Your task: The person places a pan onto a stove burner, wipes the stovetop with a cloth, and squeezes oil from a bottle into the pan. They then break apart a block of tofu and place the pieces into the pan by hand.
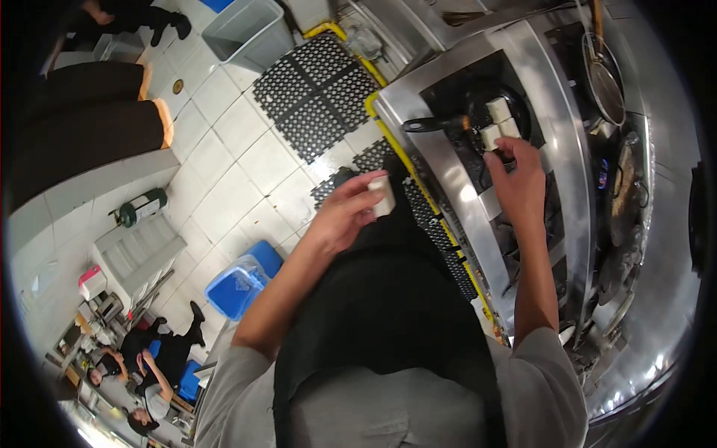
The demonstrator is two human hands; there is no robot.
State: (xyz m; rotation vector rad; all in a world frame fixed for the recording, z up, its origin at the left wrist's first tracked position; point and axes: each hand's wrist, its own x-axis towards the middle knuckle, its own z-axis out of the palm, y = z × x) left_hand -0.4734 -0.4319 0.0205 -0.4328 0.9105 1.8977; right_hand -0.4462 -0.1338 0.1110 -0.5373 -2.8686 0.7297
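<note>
My left hand (349,211) is closed around a white block (383,196) that looks like tofu, held over the black apron in front of my body. On the stove at the right, my right hand (517,179) reaches down into a black frying pan (529,112). Its thumb and fingers are apart, with the fingertips at the near edge of the white blocks (499,110) in the pan. Three such blocks show there, close together. The pan's black handle (433,125) points left, over the steel front of the stove.
A strainer (605,93) lies behind the burners. Black rubber mats (317,97) and yellow edging (385,138) run beside the stove. A grey bin (246,33) and a blue tub (240,284) stand on the tiled floor. Other people (160,388) are at the lower left, another at the upper left.
</note>
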